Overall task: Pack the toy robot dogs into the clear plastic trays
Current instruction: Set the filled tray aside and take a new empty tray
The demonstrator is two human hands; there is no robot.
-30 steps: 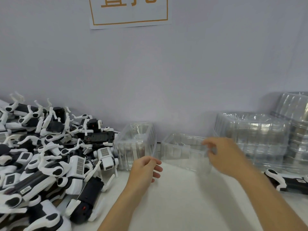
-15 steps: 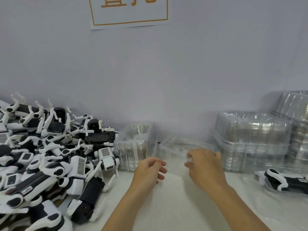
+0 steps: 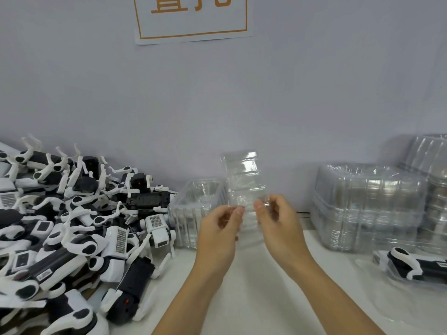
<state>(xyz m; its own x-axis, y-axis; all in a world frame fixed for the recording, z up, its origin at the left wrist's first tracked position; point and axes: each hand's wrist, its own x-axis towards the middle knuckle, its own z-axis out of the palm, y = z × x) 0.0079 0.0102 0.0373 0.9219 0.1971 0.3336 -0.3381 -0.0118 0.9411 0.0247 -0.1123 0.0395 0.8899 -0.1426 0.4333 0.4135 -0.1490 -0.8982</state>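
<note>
Currently, left hand and right hand pinch one empty clear tray at frame centre. Unpacked robot dogs fill lower left; one packed dog lies lower right.

One head-worn view looks forward and down, close over the white tabletop, facing the wall.
</note>
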